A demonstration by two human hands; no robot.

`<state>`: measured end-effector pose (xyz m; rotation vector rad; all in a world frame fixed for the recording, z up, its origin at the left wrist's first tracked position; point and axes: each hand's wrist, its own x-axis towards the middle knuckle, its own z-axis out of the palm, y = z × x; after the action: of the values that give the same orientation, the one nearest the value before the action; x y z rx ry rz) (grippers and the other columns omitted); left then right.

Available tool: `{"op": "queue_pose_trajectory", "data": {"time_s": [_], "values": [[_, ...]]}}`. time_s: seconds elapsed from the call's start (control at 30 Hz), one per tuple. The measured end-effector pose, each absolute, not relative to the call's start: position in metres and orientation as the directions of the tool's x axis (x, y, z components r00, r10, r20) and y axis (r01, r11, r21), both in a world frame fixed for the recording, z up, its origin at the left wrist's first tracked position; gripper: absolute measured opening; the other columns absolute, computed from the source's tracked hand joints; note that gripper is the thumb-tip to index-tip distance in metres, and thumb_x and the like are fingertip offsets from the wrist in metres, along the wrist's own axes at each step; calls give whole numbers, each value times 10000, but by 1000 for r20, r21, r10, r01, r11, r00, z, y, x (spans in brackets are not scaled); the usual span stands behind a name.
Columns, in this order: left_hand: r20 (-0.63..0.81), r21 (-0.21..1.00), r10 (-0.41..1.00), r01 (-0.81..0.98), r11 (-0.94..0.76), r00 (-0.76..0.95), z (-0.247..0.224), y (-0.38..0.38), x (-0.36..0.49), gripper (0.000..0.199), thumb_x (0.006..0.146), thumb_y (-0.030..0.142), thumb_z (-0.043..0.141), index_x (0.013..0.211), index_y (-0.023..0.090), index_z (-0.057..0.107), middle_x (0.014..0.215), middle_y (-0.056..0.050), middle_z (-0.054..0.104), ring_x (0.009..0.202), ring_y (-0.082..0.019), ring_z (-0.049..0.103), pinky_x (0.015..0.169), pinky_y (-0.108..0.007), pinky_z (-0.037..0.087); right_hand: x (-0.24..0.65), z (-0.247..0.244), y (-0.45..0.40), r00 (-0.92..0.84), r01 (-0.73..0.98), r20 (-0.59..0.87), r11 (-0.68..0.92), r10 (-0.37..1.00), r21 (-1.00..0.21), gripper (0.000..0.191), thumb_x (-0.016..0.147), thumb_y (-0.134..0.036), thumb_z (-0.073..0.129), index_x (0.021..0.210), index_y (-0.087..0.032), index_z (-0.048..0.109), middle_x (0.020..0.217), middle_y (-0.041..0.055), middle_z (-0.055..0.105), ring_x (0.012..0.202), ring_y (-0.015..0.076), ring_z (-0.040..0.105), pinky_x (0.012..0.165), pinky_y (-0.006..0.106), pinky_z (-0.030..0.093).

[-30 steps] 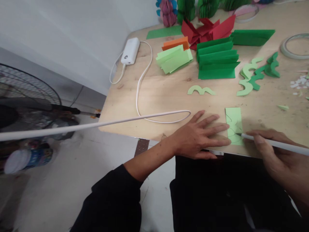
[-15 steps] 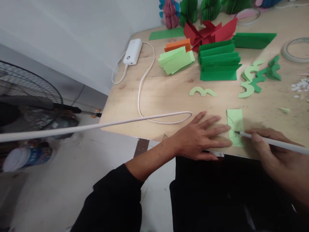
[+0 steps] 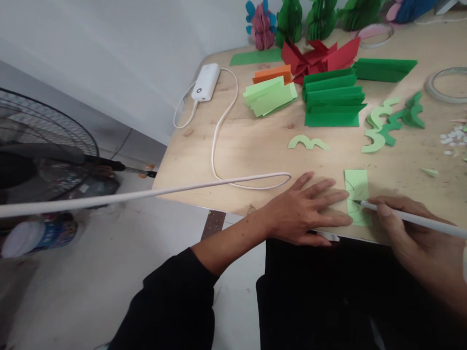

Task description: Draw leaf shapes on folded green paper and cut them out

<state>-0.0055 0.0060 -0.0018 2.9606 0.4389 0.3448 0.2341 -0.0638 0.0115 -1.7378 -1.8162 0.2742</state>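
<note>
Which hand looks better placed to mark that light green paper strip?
Probably the right hand: it holds a white pen with its tip on the light green paper strip. The left hand holds no tool; it lies flat against the strip's edge.

A paper-craft workshop: beyond the left hand (image 3: 302, 211) and right hand (image 3: 412, 228), a plywood table (image 3: 255, 146) holds folded paper (image 3: 333, 99), paper honeycomb decorations (image 3: 289, 22) and tape rolls (image 3: 436, 86); a floor fan (image 3: 44, 155) stands farther left.

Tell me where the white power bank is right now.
In the head view, the white power bank lies at the far left of the wooden table, by the wall, left of the folded pale green paper.
</note>
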Motion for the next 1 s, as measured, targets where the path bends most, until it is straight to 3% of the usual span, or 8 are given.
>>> {"op": "queue_pose_trajectory", "data": {"time_s": [0.43,0.67,0.9,1.0], "values": [[209,145,304,278,-950,930,-1,5,-5,510,952,606,439,1370,351,582,1550,-70,453,1456,-339,351,1166,-601,236,226,13,-56,21,825,280,142,960,-547,329,897,-481,509,837,-246,732,855,47,772,819,227,707,742,376,524],[216,153,304,275,-949,928,-2,5,-5,500,940,599,475,1360,352,591,1532,-69,477,1449,-336,366,1173,-598,237,233,13,-67,215,760,236,-11,948,-649,287,876,-471,552,826,-262,741,822,25,766,817,228,721,744,372,561],[224,166,306,273,-947,925,-4,5,-4,502,924,613,495,1339,352,604,1515,-71,493,1439,-336,380,1175,-587,237,251,18,-71,364,607,170,-95,916,-789,299,850,-501,596,964,-258,728,888,43,763,844,217,716,796,369,572],[231,179,314,277,-944,921,-2,5,-4,499,933,599,488,1340,334,601,1496,-81,508,1422,-321,399,1170,-564,255,256,18,-69,333,660,197,-79,922,-747,310,864,-492,582,1033,-268,715,950,45,762,926,224,712,858,377,559]]}}
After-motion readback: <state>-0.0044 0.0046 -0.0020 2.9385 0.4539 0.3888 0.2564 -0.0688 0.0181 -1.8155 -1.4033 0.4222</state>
